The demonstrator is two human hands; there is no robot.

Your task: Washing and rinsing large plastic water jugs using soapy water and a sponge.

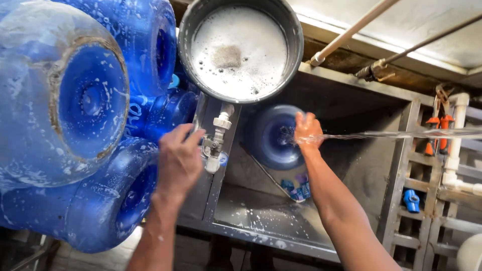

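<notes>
Reaching forward with both arms, you have your left hand (179, 159) resting on the edge of the metal surface (261, 221), fingers loosely curled and closed on nothing that shows, its fingertips just beside the white valve (216, 145) that hangs under the round metal basin (293, 35). That basin sits beyond this hand and is full of white foamy water, with a greyish sponge (227, 56) floating near its middle.

Your right hand (307, 131) is spread flat, fingers together, pressed against the base of a blue water jug (268, 138) lying on its side in the metal trough (361, 165). A thin jet of water (401, 134) comes in from this hand's right and strikes it at the knuckles; whether the palm grips the jug's rim or only leans on it, you cannot tell from here.

To the left of your left hand, a stack of large blue jugs (75, 115) lies on its side, bases facing you, flecked with suds. Below your right hand, deep in the trough, lie a few small blue caps (297, 190). Far to its right stand white pipes (454, 155), orange-handled pliers (438, 131) hanging beside them, and a blue valve handle (411, 199) lower down.
</notes>
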